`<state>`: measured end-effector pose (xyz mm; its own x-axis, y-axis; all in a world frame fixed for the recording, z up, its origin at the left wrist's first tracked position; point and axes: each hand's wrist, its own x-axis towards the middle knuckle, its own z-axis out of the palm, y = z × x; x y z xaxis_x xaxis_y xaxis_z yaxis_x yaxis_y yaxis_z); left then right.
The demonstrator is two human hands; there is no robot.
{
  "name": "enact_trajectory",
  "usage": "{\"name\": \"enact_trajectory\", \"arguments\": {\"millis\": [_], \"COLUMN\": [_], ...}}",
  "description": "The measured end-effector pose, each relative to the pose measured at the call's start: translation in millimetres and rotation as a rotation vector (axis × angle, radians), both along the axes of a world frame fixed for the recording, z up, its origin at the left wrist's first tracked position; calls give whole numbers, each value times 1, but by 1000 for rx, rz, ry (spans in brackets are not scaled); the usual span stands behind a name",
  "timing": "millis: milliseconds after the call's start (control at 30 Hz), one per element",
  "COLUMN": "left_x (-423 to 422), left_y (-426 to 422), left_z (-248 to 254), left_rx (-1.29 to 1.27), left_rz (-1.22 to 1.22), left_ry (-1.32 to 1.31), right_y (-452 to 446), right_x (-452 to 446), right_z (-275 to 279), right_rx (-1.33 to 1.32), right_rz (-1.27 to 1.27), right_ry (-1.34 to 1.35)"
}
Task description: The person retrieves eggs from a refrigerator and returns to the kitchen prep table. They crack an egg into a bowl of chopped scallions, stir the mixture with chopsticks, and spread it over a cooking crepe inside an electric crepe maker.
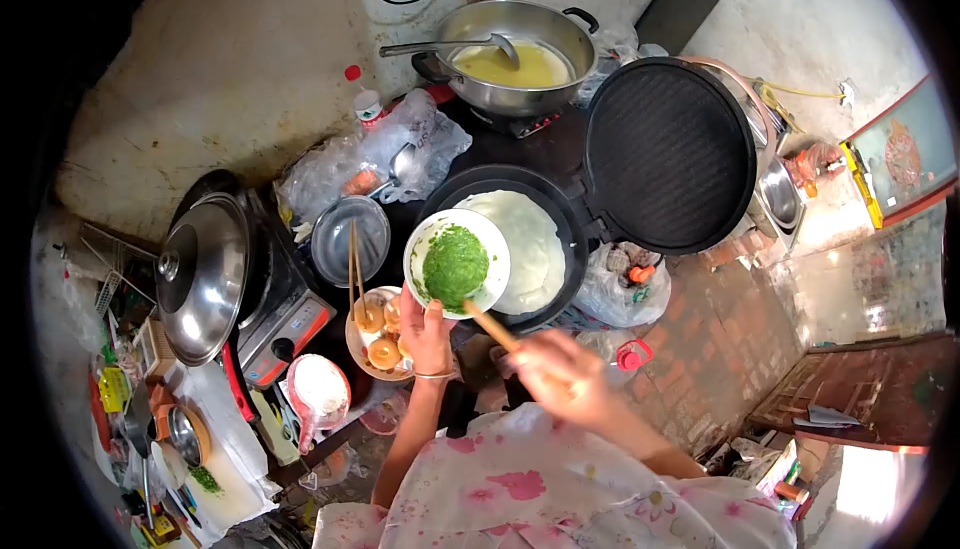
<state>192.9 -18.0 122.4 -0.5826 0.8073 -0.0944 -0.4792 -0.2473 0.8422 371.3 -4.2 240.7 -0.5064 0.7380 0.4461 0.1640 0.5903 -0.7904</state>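
Note:
My left hand (430,337) grips a white bowl (493,232) from its near side. Chopped green herbs in a wet mixture (456,271) lie inside, and the bowl is tilted towards me. In my right hand (562,374), somewhat blurred, is a wooden-handled utensil (490,326); its tip reaches the bowl's near rim, and its working end is hidden. Just beneath the bowl, a pale round sheet of dough (538,261) lies in a black electric griddle (577,249), partly covered by the bowl. The ridged griddle lid (670,154) stands open to the right.
Behind the griddle is a steel wok (580,44) with yellow liquid and a ladle (507,49). To the left are a metal bowl (330,249), chopsticks (356,269) over a plate of ring-shaped food (383,352), a white-powder container (318,386) and a lidded pan (205,284).

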Motion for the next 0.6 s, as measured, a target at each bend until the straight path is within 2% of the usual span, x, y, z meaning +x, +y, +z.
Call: {"name": "enact_trajectory", "arguments": {"millis": [100, 167, 233, 267, 367, 400, 500, 533, 600], "left_x": [2, 2, 0, -1, 2, 2, 0, -1, -2], "left_y": [-3, -3, -8, -7, -7, -7, -8, -8, -11], "left_z": [0, 4, 5, 5, -3, -4, -5, -5, -7], "left_rx": [15, -3, -12, -21, -23, -23, -2, 23, 40], "left_rz": [-35, -28, -61, -63, -63, -67, -98, -110, -120], "left_ry": [-89, -77, -89, -72, -89, -89, -134, -154, -177], "right_y": [13, 33, 38, 33, 2, 3, 29, 36, 33], "right_x": [-15, -2, 15, 23, -5, -11, 0, 7, 12], "right_z": [10, 22, 31, 23, 6, 16, 28, 33, 30], "right_rx": [-93, 28, -29, -74, 12, -54, 45, 123, 21], "right_rz": [20, -87, -175, -108, -70, -54, -107, -168, -136], "right_ry": [66, 48, -115, -89, 35, -87, 18, -129, -174]}}
